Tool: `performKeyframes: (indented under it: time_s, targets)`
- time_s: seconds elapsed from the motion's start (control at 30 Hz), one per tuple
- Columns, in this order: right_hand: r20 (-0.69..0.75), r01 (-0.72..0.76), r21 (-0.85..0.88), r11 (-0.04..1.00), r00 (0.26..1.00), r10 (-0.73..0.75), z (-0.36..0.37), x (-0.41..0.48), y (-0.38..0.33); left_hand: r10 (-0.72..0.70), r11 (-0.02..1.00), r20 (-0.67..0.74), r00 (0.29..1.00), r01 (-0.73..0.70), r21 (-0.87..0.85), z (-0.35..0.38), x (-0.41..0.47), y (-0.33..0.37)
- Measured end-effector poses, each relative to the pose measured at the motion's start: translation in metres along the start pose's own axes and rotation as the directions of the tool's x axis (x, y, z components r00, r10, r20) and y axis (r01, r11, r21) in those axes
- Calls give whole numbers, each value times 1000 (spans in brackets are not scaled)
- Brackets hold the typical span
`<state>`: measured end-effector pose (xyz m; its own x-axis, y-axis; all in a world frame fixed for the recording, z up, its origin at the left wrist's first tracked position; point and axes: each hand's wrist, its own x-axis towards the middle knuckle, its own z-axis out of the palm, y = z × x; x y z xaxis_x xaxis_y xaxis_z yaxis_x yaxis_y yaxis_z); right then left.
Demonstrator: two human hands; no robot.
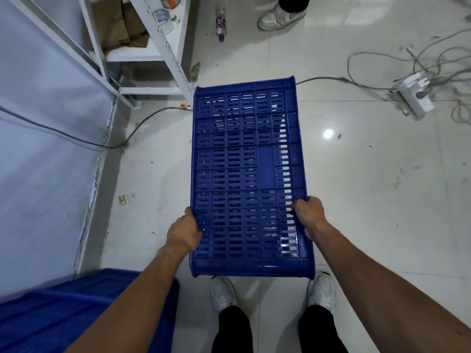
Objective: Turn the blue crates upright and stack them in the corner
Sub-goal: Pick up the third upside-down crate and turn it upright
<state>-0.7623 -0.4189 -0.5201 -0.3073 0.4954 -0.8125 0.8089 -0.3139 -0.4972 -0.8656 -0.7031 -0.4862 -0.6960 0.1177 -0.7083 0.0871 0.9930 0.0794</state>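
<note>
Your left hand (183,233) and right hand (309,215) each grasp a long edge of the blue crate (244,174), fingers curled round the rim, holding it above the floor (356,200) in front of your feet. Its slotted base appears to face you, so treat it as not yet upright. A second blue crate (76,301) lies at lower left beside the wall (38,123); its orientation cannot be told. Turning and stacking the held crate remain.

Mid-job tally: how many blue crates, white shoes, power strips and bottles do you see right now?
Blue crates: 2 (held crate, lower-left crate)
White shoes: 3 (left shoe, right shoe, another person's shoe)
Power strip: 1
Bottle: 1
Total: 7
</note>
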Motion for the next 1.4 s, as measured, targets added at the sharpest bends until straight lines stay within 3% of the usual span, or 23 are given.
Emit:
performKeyframes:
  time_s: [0.13, 0.47, 0.6, 0.73, 0.83, 1.03, 1.17, 1.27, 1.4]
  targets:
    - [-39, -6, -16, 1000, 999, 5, -37, 4, 9, 43, 996, -24, 999, -41, 85, 14, -14, 28]
    - [-184, 41, -16, 999, 982, -43, -107, -9, 15, 95, 964, -156, 983, -130, -233, 34, -20, 101]
    - [-193, 112, -136, 984, 972, -137, -115, -20, 9, 168, 935, -242, 956, -233, -268, 33, -23, 119]
    - [-136, 223, -243, 944, 956, -261, -102, -34, 5, 248, 788, -409, 878, -429, -442, 13, -45, 148]
    - [-110, 293, -292, 911, 935, -336, -81, -46, 1, 331, 733, -370, 868, -483, -478, 5, -65, 168]
    - [54, 399, -308, 864, 914, -402, -35, -72, -9, 440, 735, -290, 850, -526, -428, 18, -83, 168]
    - [252, 399, -199, 895, 903, -347, -9, -88, -24, 360, 751, -313, 879, -472, -462, 17, -79, 133]
    - [379, 376, -140, 916, 875, -301, 15, -98, -31, 316, 832, -342, 885, -432, -349, 12, -71, 100]
    - [398, 307, -143, 941, 888, -229, 46, -98, -26, 216, 905, -407, 887, -339, -258, -2, -53, 54]
